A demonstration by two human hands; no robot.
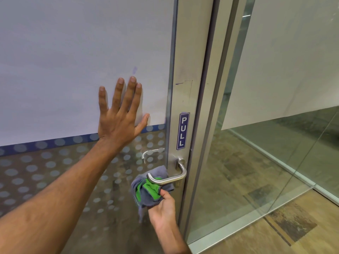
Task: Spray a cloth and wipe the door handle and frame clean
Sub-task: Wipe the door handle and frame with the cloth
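I had the left hand spread flat, fingers straight, on the frosted white glass door panel, while the right hand gripped the bunched grey-and-green cloth up against the brushed-metal lever door handle on the silver aluminium door frame, below a blue PULL sticker.

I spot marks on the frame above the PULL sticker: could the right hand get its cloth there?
Probably yes. The right hand grips the cloth at the lever handle below, and nothing covers the door frame above the PULL sticker.
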